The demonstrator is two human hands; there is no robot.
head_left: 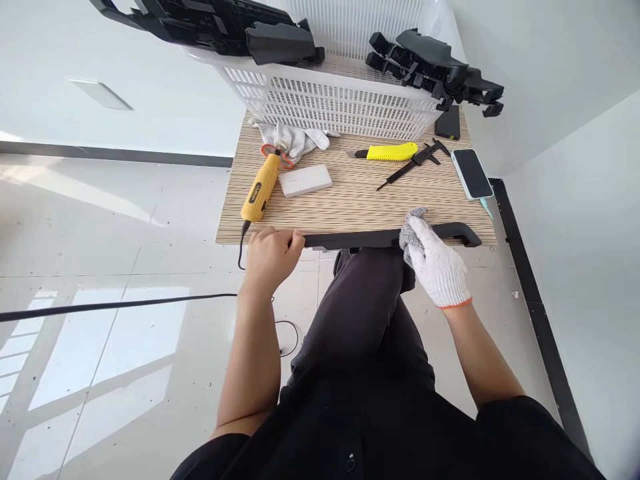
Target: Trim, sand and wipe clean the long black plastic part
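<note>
A long black plastic strip (360, 238) lies along the near edge of the small wood-grain table (350, 193). My bare left hand (270, 257) is closed round the strip's left end. My right hand (435, 263) wears a white knit glove and presses a grey cloth (411, 225) against the strip near its right end, fingers wrapped round the cloth. My crossed leg in dark trousers sits under the strip's middle.
On the table lie a yellow electric tool (260, 188) with a black cord, a white block (305, 180), a spare white glove (293, 139), a yellow utility knife (390, 153), a black caliper (413, 162) and two phones (471, 173). A white slatted basket (330, 100) with black plastic parts (435, 63) stands behind.
</note>
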